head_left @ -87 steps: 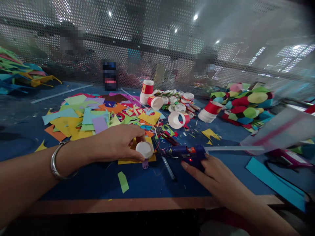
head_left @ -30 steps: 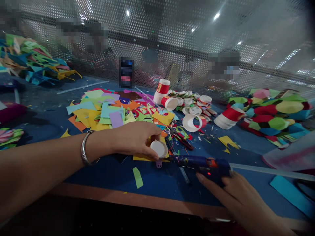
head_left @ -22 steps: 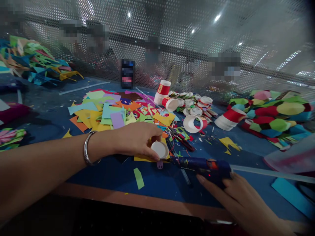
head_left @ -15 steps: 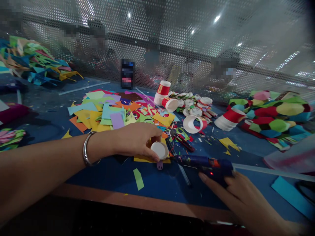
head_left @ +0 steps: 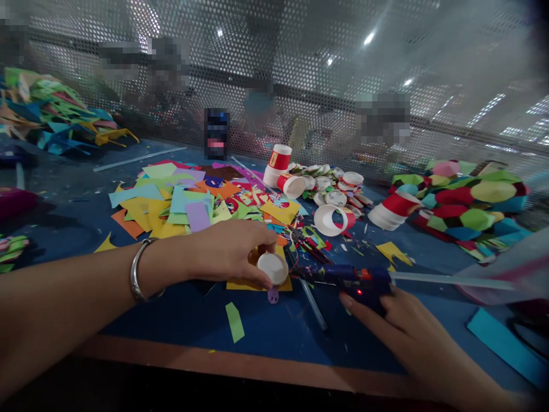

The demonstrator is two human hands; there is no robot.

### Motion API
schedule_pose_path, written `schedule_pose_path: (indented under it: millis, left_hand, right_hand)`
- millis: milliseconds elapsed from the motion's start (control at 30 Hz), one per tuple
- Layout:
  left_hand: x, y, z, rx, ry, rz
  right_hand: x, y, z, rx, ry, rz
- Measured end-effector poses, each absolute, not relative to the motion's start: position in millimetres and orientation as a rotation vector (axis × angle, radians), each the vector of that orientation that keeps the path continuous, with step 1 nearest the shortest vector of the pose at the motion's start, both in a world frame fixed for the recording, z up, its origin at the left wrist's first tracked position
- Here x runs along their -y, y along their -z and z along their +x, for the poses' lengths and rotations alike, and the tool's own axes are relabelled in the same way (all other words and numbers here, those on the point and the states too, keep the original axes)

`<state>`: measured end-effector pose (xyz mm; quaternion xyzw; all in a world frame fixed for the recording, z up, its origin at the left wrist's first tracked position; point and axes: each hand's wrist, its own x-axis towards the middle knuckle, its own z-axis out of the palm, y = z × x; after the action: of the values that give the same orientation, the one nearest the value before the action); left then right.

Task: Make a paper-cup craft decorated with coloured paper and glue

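My left hand (head_left: 240, 252) is closed on a small round white paper cup bottom (head_left: 273, 269), its pale disc facing up towards me. A yellow sheet of paper (head_left: 240, 284) lies under it, and a small purple paper piece (head_left: 273, 295) shows just below the disc. My right hand (head_left: 398, 320) grips a dark blue hot glue gun (head_left: 343, 277) with a red light lit on its side. The nozzle points left, close to the disc's right edge; whether it touches cannot be made out. A clear glue stick (head_left: 450, 280) sticks out of the gun's rear.
Coloured paper scraps (head_left: 158, 197) are heaped behind my left hand. Paper cups (head_left: 277, 166) with red bands stand and lie behind, beside several decorated discs (head_left: 330, 183). Paper shapes (head_left: 472, 197) are piled right. A phone (head_left: 217, 134) leans on the perforated screen (head_left: 300, 57).
The whole view has shifted slightly, so things sit a little further left and mostly lower. Both hands keep their holds, with the glue gun's nozzle still beside the white disc.
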<state>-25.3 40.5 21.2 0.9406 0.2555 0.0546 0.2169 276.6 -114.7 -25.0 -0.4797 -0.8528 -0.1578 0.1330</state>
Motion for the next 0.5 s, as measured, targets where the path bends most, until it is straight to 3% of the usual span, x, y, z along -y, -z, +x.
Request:
schedule_pose_path:
  millis: [267,400,500]
  left_hand:
    - [-37.8,-23.9,-25.3,-0.696,-0.175,2.591]
    - [-36.6,-26.4,-23.5,-0.732,-0.146,2.571]
    - [-37.5,-26.0,-22.5,-0.737,-0.127,2.596]
  right_hand:
    - [95.5,12.4,260.5,2.381,0.390,-1.517]
    - [88.7,18.1,268.9,2.484,0.609,-1.192]
    - [84.2,21.9,275.7,2.496,0.567,-1.187]
